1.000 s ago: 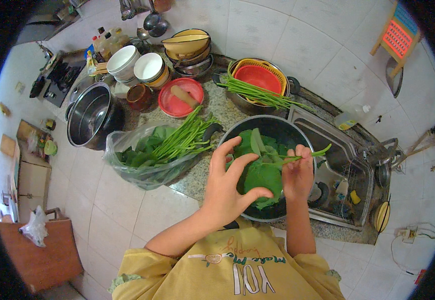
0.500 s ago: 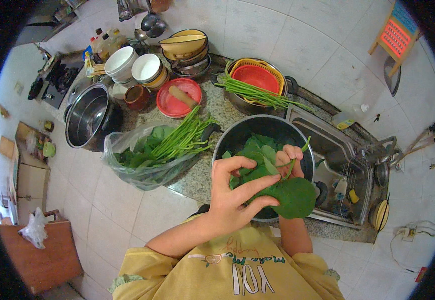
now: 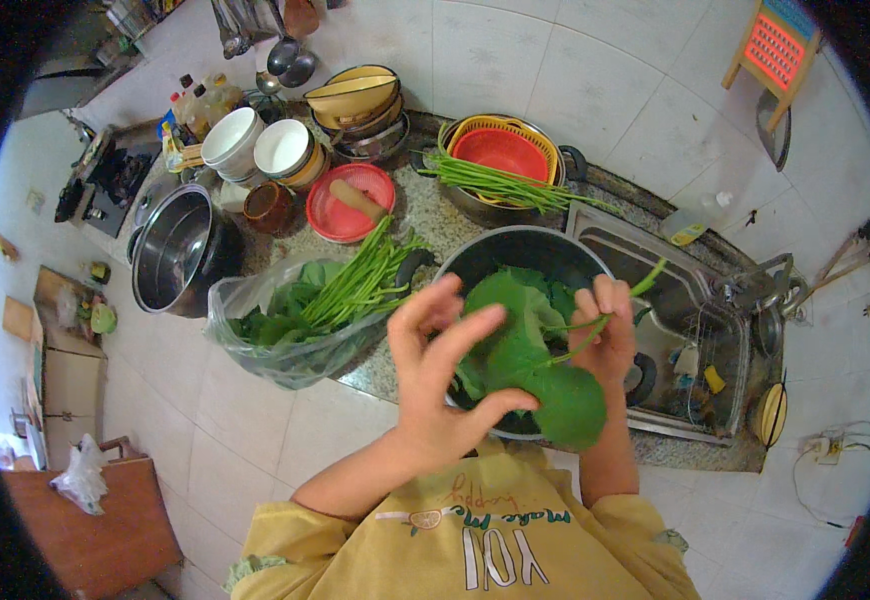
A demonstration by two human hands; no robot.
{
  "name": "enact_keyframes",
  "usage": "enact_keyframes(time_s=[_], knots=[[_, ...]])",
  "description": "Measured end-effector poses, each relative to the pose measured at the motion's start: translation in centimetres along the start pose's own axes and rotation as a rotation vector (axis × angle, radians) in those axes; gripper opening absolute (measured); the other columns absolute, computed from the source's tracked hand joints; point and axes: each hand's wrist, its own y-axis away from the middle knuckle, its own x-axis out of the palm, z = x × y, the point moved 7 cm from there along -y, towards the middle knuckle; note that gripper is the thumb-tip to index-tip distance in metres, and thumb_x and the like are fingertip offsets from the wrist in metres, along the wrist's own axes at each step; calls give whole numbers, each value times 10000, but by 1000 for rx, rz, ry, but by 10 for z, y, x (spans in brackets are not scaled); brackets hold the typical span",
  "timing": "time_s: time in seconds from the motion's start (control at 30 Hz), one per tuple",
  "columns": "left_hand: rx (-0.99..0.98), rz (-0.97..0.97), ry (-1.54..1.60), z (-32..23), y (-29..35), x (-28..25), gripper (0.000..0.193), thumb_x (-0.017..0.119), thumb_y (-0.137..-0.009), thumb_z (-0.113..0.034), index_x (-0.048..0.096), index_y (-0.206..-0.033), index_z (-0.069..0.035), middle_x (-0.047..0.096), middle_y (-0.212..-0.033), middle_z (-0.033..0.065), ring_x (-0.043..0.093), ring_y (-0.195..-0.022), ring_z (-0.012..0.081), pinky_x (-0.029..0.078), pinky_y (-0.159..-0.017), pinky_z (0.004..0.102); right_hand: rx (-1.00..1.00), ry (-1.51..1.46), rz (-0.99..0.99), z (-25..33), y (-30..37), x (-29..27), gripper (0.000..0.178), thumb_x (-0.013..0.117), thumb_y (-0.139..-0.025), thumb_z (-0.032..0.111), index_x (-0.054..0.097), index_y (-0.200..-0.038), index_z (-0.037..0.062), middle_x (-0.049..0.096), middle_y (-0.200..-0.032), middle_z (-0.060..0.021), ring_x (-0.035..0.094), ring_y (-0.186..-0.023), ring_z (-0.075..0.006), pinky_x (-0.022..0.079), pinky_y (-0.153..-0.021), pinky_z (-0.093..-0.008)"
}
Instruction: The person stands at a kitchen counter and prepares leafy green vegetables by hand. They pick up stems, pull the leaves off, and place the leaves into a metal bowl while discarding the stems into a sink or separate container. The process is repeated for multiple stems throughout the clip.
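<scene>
My right hand point(image 3: 610, 330) pinches the green stem of a leafy vegetable sprig point(image 3: 567, 398) and holds it up over a dark pot point(image 3: 555, 246). Broad leaves hang from the stem on its left side. Close by, my left hand point(image 3: 435, 372) is open, thumb and fingers spread beside the leaves, gripping nothing. More green leaves point(image 3: 470, 378) lie inside the pot, partly hidden by the sprig and my hands. Left of the pot, a clear plastic bag point(image 3: 300, 372) holds leafy greens, and their long stems point(image 3: 355, 283) stick out toward the back.
Cut stems point(image 3: 500, 184) lie across a red basket point(image 3: 500, 155) set in a yellow one. A steel sink point(image 3: 645, 255) is at the right. A black pot point(image 3: 177, 250), a brown jar point(image 3: 268, 207), stacked bowls point(image 3: 283, 147) and a red basket point(image 3: 333, 215) stand on the left counter.
My left hand has come away from the leaves, its fingers spreading and shifting left. My right hand has drawn the stem a little to the right, and the leaves hang more exposed.
</scene>
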Motion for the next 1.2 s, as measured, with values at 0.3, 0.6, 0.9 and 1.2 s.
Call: enact_keyframes(time_s=[0.3, 0.6, 0.9, 1.2], knots=[[-698, 39, 777, 60, 24, 23, 740, 586, -772, -449, 250, -1305, -60, 407, -1242, 139, 434, -1124, 255, 376, -899, 380, -222, 168, -77, 60, 12, -15, 269, 559, -828, 152, 346, -672, 100, 330, -693, -22, 338, -569, -135, 342, -421, -194], [-1016, 223, 1289, 43, 35, 60, 573, 623, -708, 76, 367, -1212, -18, 522, -1097, 88, 521, -1012, 179, 438, -852, 301, -280, 319, -67, 72, 20, -14, 263, 565, -812, 164, 352, -667, 111, 327, -692, -5, 319, -607, -149, 363, -568, -245], [-786, 274, 949, 30, 21, 53, 529, 625, -708, 84, 402, -1180, -6, 510, -1104, 53, 500, -1008, 138, 417, -873, 279, -201, 209, -162, 77, 46, -32, 215, 522, -834, 186, 367, -690, 148, 345, -722, 6, 352, -712, -175, 395, -604, -268], [-730, 305, 910, 25, 14, 66, 341, 603, -768, 2, 476, -1084, 13, 557, -994, 51, 529, -924, 119, 432, -814, 259, -348, 326, -247, 102, 77, -33, 210, 546, -821, 162, 368, -711, 143, 340, -732, 8, 351, -719, -169, 467, -524, -205]])
